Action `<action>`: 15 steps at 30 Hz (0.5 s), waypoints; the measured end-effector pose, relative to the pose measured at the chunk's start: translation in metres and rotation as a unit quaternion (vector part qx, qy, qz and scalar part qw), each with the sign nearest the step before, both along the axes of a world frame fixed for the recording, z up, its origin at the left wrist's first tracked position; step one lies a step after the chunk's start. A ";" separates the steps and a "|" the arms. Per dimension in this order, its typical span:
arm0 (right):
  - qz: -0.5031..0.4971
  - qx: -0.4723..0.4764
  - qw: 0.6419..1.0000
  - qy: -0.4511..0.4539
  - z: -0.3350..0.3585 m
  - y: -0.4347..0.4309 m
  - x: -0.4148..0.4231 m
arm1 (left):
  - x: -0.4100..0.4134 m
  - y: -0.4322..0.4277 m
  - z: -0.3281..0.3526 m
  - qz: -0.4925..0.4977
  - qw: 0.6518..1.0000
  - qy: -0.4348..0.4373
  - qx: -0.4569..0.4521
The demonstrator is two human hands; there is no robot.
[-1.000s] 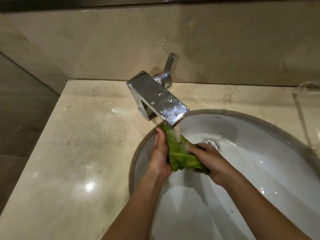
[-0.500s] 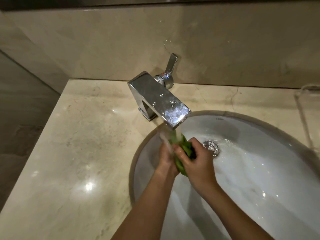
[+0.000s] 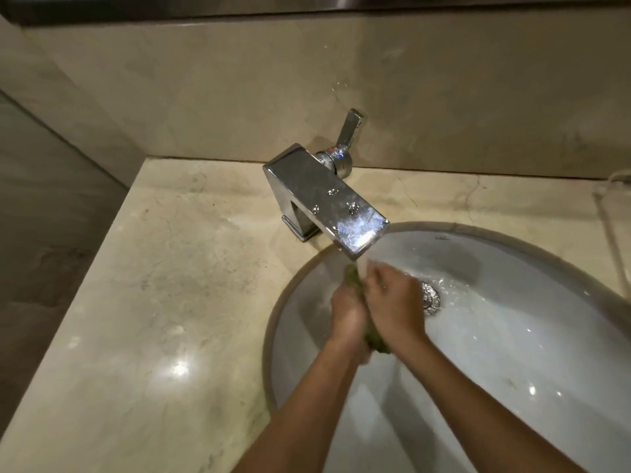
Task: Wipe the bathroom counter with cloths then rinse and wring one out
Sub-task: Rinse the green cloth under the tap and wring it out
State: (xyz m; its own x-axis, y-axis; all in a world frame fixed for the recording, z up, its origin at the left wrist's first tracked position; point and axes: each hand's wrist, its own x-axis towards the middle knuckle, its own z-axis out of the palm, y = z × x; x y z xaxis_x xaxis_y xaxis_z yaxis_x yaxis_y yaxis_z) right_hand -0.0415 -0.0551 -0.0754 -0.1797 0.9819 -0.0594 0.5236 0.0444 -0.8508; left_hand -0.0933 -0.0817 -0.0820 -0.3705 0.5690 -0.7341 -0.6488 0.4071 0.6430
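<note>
Both hands press together around a bunched green cloth point(image 3: 377, 341) inside the white sink point(image 3: 519, 353), just under the spout of the chrome faucet point(image 3: 324, 199). The left hand point(image 3: 345, 314) curls round the cloth's left side and the right hand point(image 3: 392, 302) closes over its right, so only a green tuft beyond the fingers and another below the palms show. Water ripples round the drain point(image 3: 431, 298) just right of the hands, the counter point(image 3: 170, 302) stretches away to the left, and the lever point(image 3: 349, 131) tilts up by the far wall.
</note>
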 end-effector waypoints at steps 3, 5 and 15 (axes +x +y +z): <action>-0.034 -0.036 0.999 0.021 0.004 0.018 -0.005 | 0.005 -0.002 0.002 -0.031 0.999 0.038 0.025; -0.006 -0.039 0.999 0.017 0.006 -0.006 -0.008 | -0.011 0.002 0.001 0.006 0.998 0.059 0.027; 0.011 -0.037 0.998 -0.042 0.010 0.003 -0.010 | -0.012 0.004 0.012 -0.007 1.000 0.009 0.014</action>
